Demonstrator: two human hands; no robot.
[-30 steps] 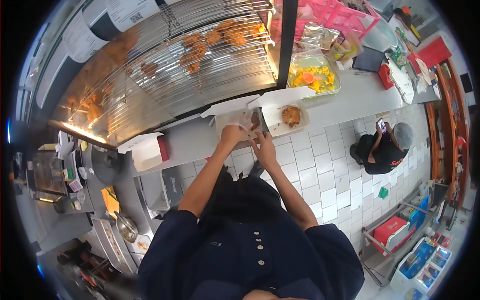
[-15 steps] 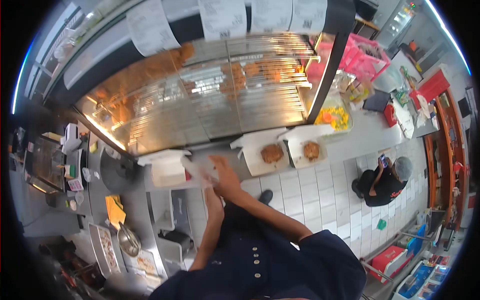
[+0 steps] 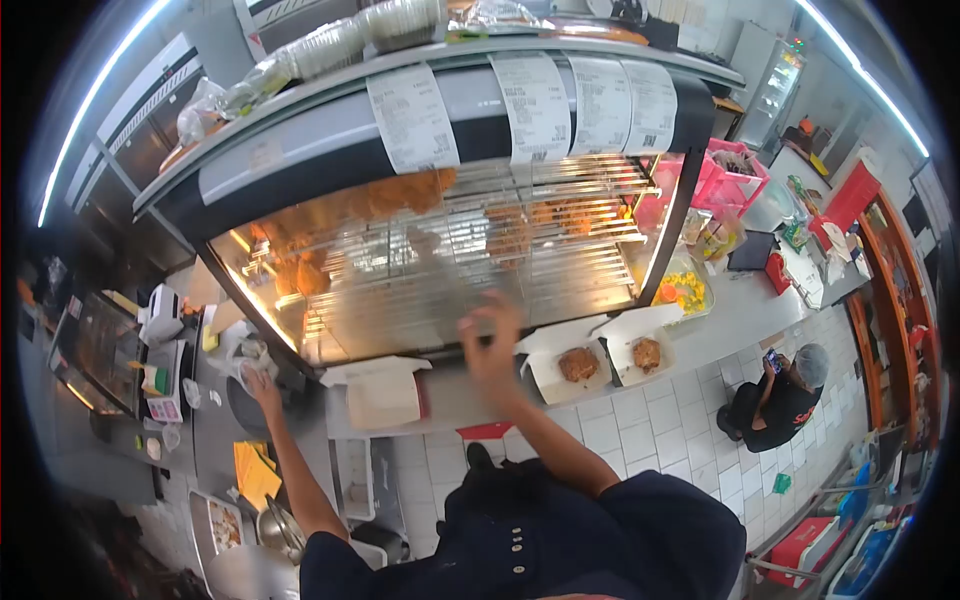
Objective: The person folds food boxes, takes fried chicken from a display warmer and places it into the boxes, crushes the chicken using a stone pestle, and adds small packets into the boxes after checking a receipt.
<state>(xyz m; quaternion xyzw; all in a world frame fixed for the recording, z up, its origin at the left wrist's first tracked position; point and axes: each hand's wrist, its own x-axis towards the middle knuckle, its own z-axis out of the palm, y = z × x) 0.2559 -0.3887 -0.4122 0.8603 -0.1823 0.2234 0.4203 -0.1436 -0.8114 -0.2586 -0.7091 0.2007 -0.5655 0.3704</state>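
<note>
Out to the left, my left hand (image 3: 262,388) is at a crumpled clear plastic bag (image 3: 250,352), its fingers closed on the bag's lower edge, over a dark round container (image 3: 245,408). My right hand (image 3: 492,335) is raised before the glass of the lit food warmer (image 3: 400,300), blurred, fingers bent and apart with nothing visible in them. Below and between the hands stands an open white takeaway box (image 3: 385,398) with no food showing. To the right of my right hand are two more open boxes, each with a browned piece of fried food (image 3: 578,365) inside.
Printed receipts (image 3: 412,118) hang along the warmer's top. A tub of yellow pieces (image 3: 682,292) sits at the counter's right. Yellow cloths (image 3: 256,472) and a metal bowl (image 3: 280,530) lie at lower left. A person in a hairnet (image 3: 785,395) crouches on the tiled floor, holding a phone.
My hands were together over the boxes with a whitish translucent thing. Now they are apart: the left has gone to the plastic bag, the right has risen toward the glass. The view has tilted up.
</note>
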